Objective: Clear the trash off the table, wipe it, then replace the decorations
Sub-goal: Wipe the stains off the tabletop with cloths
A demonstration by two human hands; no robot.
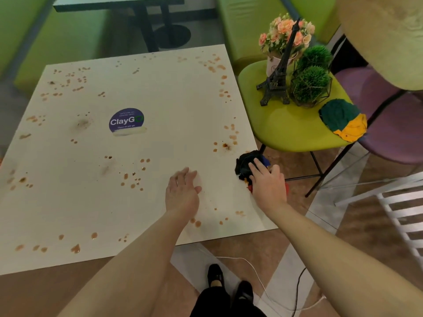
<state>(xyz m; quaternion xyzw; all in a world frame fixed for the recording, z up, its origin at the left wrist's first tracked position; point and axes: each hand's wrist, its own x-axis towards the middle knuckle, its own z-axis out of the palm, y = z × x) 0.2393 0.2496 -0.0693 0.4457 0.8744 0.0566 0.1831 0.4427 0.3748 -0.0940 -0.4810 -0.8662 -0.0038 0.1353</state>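
— While the right hand (269, 186) presses down on a dark crumpled cloth (248, 164) at the right edge of the white table (137, 202), where is the other one?
— The left hand (182, 191) lies just beside it on the tabletop, fingers straight and relaxed, holding nothing.
— Is the right one gripping the cloth?
— Its fingers lie over the cloth, slightly bent; whether they pinch it I cannot tell. Bits of red and blue fabric show under the palm.
— And the table itself?
— Spattered with brown stains (135, 179) all round, with a round ClayGo sticker (126, 121) near the middle.
— The decorations?
— On the green chair (290, 129) to the right: a pot of pink flowers (285, 34), a black Eiffel Tower model (278, 76) in front of it, two green ball plants in wire frames (311, 81), and a green-and-yellow cloth (343, 120) near the seat's edge.
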